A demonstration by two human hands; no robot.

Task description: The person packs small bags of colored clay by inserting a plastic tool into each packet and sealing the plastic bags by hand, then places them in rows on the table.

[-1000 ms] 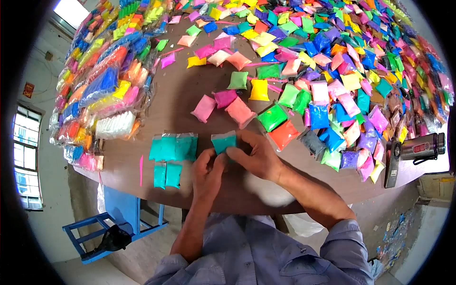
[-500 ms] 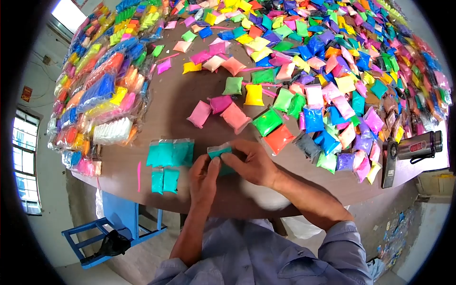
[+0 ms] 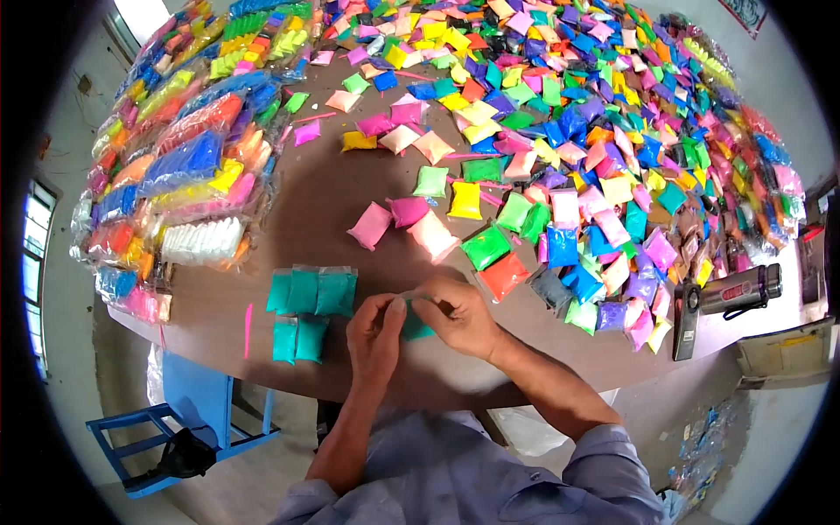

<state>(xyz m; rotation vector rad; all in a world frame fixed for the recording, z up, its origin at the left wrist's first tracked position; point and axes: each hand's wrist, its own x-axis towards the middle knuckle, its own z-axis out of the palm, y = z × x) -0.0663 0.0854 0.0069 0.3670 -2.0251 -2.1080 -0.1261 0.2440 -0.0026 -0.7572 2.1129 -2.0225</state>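
Note:
A small teal packet [image 3: 417, 325] of soft-looking material in clear film is between my hands near the table's front edge. My left hand [image 3: 374, 337] is closed, thumb and fingers pinching at the packet's upper left edge. My right hand [image 3: 461, 319] pinches the same packet from the right and covers part of it. Just left of my hands lies a group of teal packets [image 3: 299, 292], with two more teal packets [image 3: 310, 338] in front of them. A pink strip [image 3: 248, 331] lies farther left.
Loose packets in many colours [image 3: 560, 175] spread over the table's middle and right. Bundled packets in clear bags [image 3: 188, 166] are piled at the left. A steel flask [image 3: 739, 289] lies at the right edge, and a blue stool [image 3: 197, 398] stands at lower left.
The view has shifted slightly. My fingers have moved along the packet's top edge; less of its upper part shows, and more of its lower part shows below my fingers.

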